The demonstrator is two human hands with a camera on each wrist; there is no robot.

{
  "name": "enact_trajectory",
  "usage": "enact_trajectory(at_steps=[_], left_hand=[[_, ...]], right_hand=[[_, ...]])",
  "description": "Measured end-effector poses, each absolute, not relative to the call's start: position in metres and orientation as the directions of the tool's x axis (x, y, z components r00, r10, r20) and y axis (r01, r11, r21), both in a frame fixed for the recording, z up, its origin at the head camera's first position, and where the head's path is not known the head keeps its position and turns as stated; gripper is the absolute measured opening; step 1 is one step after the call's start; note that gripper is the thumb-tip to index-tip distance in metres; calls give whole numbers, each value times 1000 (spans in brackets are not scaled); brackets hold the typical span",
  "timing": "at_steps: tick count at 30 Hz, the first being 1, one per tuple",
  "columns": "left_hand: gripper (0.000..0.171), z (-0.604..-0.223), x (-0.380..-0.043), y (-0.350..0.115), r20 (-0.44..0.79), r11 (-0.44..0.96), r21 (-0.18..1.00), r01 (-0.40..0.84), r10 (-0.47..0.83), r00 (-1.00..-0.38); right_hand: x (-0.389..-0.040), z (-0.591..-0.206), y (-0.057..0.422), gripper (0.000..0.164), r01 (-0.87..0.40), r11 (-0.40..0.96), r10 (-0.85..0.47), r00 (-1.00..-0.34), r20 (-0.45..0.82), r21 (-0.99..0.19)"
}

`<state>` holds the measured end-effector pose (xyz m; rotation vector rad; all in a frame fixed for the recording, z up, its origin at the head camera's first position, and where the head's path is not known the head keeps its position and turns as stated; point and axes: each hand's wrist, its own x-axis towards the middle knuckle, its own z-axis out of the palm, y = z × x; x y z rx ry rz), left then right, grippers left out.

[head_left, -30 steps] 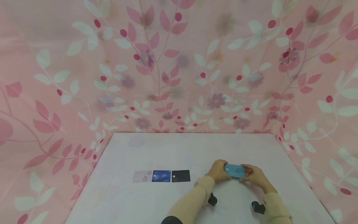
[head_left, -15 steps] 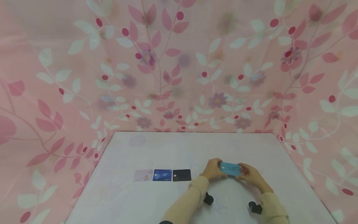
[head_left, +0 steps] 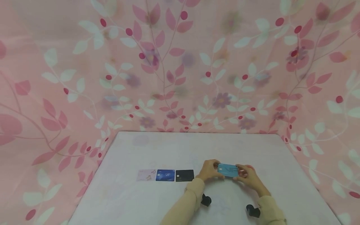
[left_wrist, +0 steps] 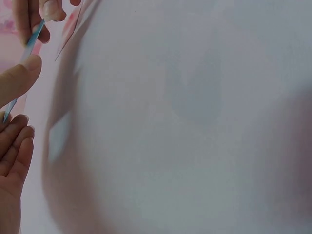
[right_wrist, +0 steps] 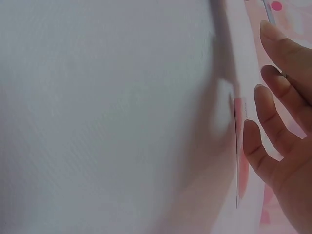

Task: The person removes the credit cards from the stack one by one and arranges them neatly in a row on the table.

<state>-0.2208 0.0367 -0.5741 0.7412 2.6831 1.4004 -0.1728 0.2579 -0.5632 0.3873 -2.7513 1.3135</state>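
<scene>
Above the table, a light-blue VIP card point(head_left: 227, 170) is held between both hands. My left hand point(head_left: 208, 170) pinches its left end, with the thumb point(left_wrist: 24, 73) on the near face in the left wrist view. At the other end, my right hand point(head_left: 250, 178) grips the card with thumb and fingertips; the remaining fingers point(right_wrist: 265, 105) are spread in the right wrist view. Behind the right hand a reddish card point(right_wrist: 240, 151) lies on the table, mostly hidden in the head view. To the left, a pale floral card point(head_left: 146, 175), a dark-blue VIP card point(head_left: 165, 175) and a black card point(head_left: 184, 175) lie in a row.
The white tabletop point(head_left: 135, 206) reaches back to a pink floral curtain point(head_left: 180, 78), which also hangs at both sides. Black wrist-worn devices point(head_left: 206, 200) stick out below the sleeves.
Both hands have carried the light-blue card left, closer to the black card. More of the reddish card shows behind the right hand. The head view has shifted slightly; the row stays in place.
</scene>
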Motion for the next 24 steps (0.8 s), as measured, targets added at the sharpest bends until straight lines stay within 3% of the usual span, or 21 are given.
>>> enact_trajectory(at_steps=[7, 17, 24], left_hand=[[57, -574, -220, 24, 229, 449, 792, 414, 411, -883], [59, -576, -219, 15, 191, 506, 772, 384, 391, -900], [58, -577, -217, 9, 237, 515, 745, 423, 389, -890]], right_hand=[[-173, -565, 248, 60, -249, 581, -198, -967, 162, -775], [-175, -568, 236, 60, -247, 572, -177, -968, 177, -782], [-181, -572, 230, 62, -209, 567, -142, -978, 156, -796]])
